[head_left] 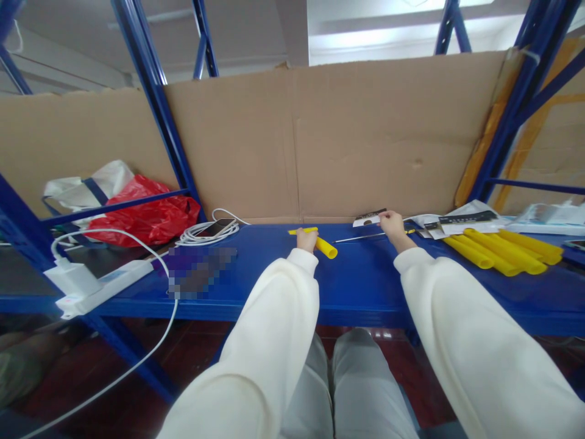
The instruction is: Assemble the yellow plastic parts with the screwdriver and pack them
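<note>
My left hand (307, 239) is closed over the blue shelf top, around a short yellow tube (326, 248) whose open end points right and toward me. A thin yellow strip (311, 230) shows at the top of that hand; whether it belongs to the tube I cannot tell. My right hand (391, 224) pinches the right end of a black-and-white paper label (368, 218), tilted a little above the shelf. Just below the label lies a thin metal rod (359, 238), running from near the tube to beneath my right wrist. A small yellow end shows past the wrist.
Several yellow tubes (498, 253) lie at the right, with printed paper labels (466, 219) behind them. At left are a coiled white cable (208, 235), a phone (218, 227), a power strip (114, 286) and a red plastic bag (146, 210). A cardboard wall (342, 140) closes the back.
</note>
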A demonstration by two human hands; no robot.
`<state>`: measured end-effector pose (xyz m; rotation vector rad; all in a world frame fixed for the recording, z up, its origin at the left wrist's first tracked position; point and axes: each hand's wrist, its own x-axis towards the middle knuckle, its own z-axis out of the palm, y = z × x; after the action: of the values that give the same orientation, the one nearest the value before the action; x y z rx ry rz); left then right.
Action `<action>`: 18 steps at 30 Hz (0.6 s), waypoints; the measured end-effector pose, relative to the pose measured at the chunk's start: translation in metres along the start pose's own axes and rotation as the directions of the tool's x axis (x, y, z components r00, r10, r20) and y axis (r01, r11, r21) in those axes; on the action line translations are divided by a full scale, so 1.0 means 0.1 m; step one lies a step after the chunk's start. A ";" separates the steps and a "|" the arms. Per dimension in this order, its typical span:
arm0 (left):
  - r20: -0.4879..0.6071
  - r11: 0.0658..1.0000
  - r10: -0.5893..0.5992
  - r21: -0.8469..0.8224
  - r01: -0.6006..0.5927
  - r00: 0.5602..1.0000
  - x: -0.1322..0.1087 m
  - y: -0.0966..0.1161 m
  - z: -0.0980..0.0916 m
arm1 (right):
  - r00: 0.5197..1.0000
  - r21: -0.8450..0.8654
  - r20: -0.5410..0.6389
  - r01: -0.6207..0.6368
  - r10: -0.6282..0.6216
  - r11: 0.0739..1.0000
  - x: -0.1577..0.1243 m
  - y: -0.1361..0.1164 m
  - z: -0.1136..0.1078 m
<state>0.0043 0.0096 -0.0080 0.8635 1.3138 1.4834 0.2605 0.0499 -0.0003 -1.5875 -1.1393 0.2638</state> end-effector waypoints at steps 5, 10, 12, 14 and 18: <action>-0.022 0.998 -0.044 0.037 0.045 0.999 -0.16 0.07 0.02 | 0.991 -0.497 0.135 0.075 -0.009 0.865 0.01 0.00 -0.07; 0.006 0.996 -0.047 0.074 0.046 0.999 -0.26 0.11 0.03 | 0.968 -0.707 0.249 0.186 -0.006 0.682 -0.15 0.01 -0.09; 0.019 0.995 -0.046 0.085 0.044 0.999 -0.27 0.11 0.02 | 0.938 -0.710 0.346 0.267 -0.008 0.651 -0.18 -0.01 -0.09; 0.028 0.994 -0.051 0.094 0.049 0.998 -0.26 0.11 0.02 | 0.904 -0.708 0.428 0.323 0.017 0.627 -0.19 -0.04 -0.08; 0.059 0.993 -0.066 0.105 0.060 0.996 -0.26 0.10 0.03 | 0.861 -0.713 0.503 0.365 0.074 0.599 -0.20 -0.08 -0.04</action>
<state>0.0127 -0.0140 0.0047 0.9192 1.3681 1.3388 0.2488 0.0318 -0.0001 -2.2607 -1.9795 0.0145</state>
